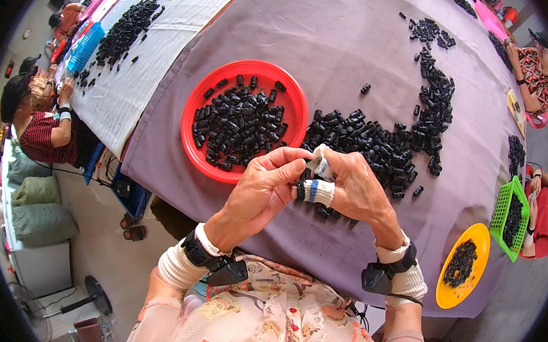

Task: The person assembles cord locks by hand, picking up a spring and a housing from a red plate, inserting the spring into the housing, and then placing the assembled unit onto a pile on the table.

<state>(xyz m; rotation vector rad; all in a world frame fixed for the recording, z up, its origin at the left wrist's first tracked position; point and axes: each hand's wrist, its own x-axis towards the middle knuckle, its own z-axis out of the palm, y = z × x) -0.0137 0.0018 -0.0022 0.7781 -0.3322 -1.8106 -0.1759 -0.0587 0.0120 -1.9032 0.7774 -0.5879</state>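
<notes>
Right of the red tray [192, 102], the left hand [261, 184] had thumb and forefinger pinched together; a small black part [298, 191] sat mid-frame between the hands. The right hand's [357, 186] fingers curled, their grip hidden. A slack hold could have dropped it. I couldn't tell its long axis or direction.

The left hand [263, 186] and right hand [357, 184] were held close together over a pile of small black parts [377, 143]; white finger sleeves [321, 191] were worn on the latter. More were contained in a red tray [296, 106] on the purple cloth [334, 42].
</notes>
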